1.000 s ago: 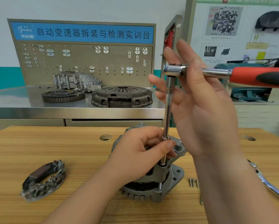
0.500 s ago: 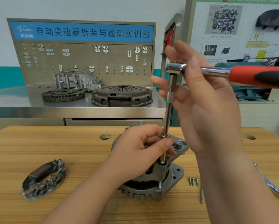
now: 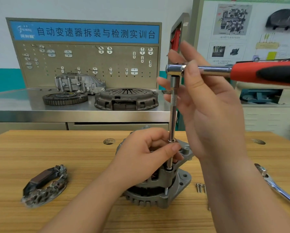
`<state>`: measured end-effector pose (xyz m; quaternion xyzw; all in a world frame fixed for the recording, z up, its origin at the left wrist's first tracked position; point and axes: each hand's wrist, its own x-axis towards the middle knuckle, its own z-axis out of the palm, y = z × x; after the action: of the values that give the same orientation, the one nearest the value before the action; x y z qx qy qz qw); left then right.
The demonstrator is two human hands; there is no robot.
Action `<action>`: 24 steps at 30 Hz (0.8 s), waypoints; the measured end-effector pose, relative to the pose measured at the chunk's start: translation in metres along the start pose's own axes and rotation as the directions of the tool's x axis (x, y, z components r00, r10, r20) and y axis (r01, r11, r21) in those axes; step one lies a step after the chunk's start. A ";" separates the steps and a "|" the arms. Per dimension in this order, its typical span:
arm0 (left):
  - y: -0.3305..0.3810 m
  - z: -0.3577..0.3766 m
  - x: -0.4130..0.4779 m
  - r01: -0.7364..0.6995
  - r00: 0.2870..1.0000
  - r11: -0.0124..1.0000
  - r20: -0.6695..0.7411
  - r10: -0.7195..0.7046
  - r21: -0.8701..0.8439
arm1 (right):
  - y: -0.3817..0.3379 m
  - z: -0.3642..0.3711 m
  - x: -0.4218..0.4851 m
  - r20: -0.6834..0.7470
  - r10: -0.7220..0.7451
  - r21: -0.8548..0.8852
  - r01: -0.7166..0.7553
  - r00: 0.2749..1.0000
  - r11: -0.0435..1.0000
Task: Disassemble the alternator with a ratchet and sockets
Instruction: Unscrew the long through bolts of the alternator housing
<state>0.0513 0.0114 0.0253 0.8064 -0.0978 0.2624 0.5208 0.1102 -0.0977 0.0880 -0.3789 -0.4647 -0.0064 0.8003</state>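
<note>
On the left of the wooden surface (image 3: 57, 148) lies a removed rectifier plate (image 3: 44, 187), so the rear parts look already stripped. The alternator (image 3: 157, 190) stands mid-surface, its housing halves still joined. The left hand (image 3: 146, 157) pinches the foot of the extension bar (image 3: 172, 115), whose socket sits on a through bolt. The right hand (image 3: 213, 111) is spread nearly straight, thumb across the neck of the ratchet (image 3: 224, 71). Two loose screws (image 3: 200, 188) and a spare ratchet (image 3: 278, 187) lie to the right. Splitting the case likely remains.
</note>
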 end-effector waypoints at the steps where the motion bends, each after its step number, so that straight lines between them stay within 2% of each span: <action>1: 0.000 0.000 0.000 -0.002 1.000 1.000 0.005 0.002 -0.008 | -0.001 0.000 0.000 0.020 0.052 0.038 -0.052 0.998 0.998; 5: 0.002 0.000 0.000 -0.003 1.000 1.000 0.026 0.004 -0.011 | -0.002 -0.002 0.001 0.048 0.220 0.128 -0.224 0.974 0.966; 7: 0.002 -0.001 0.000 -0.005 1.000 1.000 0.023 0.004 0.015 | -0.001 -0.002 0.001 0.000 0.187 0.083 -0.187 0.982 0.979; 10: 0.001 -0.001 0.000 0.005 1.000 1.000 0.012 -0.006 0.029 | 0.001 0.000 0.000 -0.079 -0.009 -0.065 0.003 0.997 0.998; 12: 0.001 -0.001 0.000 0.008 1.000 0.999 0.006 -0.009 0.032 | 0.000 0.001 -0.002 -0.064 -0.076 -0.066 0.071 0.995 0.995; 14: 0.001 -0.001 0.000 -0.002 1.000 0.999 -0.001 0.002 0.044 | -0.002 0.002 -0.001 -0.029 -0.032 0.011 0.032 0.999 0.999; 17: 0.003 -0.001 -0.001 -0.008 1.000 1.000 0.013 0.007 0.028 | -0.004 0.000 0.000 0.029 0.119 0.155 -0.122 0.992 0.980; 20: 0.004 -0.001 -0.001 0.002 0.999 0.999 0.032 -0.003 0.043 | -0.004 -0.001 0.001 0.044 0.223 0.180 -0.227 0.974 0.957; 22: 0.002 -0.001 -0.001 0.011 1.000 0.997 0.021 -0.013 0.083 | -0.003 -0.001 0.000 0.012 0.182 0.107 -0.182 0.983 0.978; 24: 0.001 0.000 -0.001 0.022 1.000 0.995 0.004 -0.023 0.102 | -0.002 -0.001 0.000 -0.027 0.062 -0.008 -0.063 0.998 0.998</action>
<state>0.0500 0.0111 0.0257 0.8336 -0.0767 0.2589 0.4818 0.1104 -0.0999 0.0894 -0.3966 -0.4419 0.0116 0.8045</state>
